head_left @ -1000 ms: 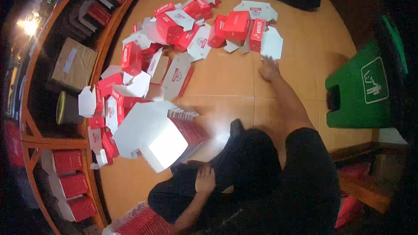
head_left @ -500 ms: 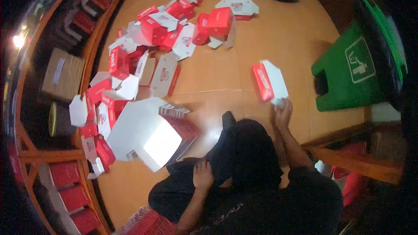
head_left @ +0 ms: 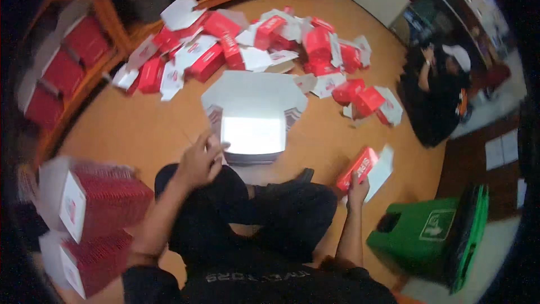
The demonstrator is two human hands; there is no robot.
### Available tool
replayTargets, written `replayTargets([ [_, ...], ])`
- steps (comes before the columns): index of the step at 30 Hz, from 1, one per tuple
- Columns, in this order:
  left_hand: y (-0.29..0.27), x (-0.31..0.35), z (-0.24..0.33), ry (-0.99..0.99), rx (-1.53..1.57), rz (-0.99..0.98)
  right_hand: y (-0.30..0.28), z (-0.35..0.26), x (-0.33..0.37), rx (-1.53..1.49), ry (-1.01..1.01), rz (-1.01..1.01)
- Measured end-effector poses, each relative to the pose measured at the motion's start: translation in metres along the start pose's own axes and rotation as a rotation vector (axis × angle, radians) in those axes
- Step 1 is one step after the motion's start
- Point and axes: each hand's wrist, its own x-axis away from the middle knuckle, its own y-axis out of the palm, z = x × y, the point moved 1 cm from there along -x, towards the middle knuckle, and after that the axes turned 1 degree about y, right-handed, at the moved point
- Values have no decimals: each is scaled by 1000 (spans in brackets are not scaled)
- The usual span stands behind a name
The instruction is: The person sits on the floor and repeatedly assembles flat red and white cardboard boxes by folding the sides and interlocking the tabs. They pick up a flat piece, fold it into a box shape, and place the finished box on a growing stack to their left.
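Note:
My right hand [head_left: 358, 191] grips the near end of a red and white cardboard box [head_left: 356, 170], its white lid flap standing out to the right. My left hand [head_left: 201, 162] is raised over my left knee, fingers loosely bent and apart, with nothing seen in it. Just beyond it stands a stack of nested cardboard boxes [head_left: 253, 156], the top one open with a bright white inside and a wide white flap folded back. The left fingertips are close to the stack's left edge; I cannot tell whether they touch it.
A heap of red and white boxes [head_left: 230, 48] spreads across the floor ahead. Two rows of nested boxes [head_left: 109, 205] stand at my left. A green bin [head_left: 413, 231] is at the right. Another person [head_left: 433, 90] sits at the far right. Wooden shelving [head_left: 115, 19] lines the left.
My view has swung left. My left hand has lifted from my leg toward the open stack. The right hand still holds its box, now drawn nearer my knee.

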Motion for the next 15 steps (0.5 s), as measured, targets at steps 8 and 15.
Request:
replayTargets([
  [8,35,-17,-74,389,3,-177,153,-210,61,165,-1066,-579],
  [15,28,-18,-72,381,140,-82,214,-215,57,600,-967,-940],
])
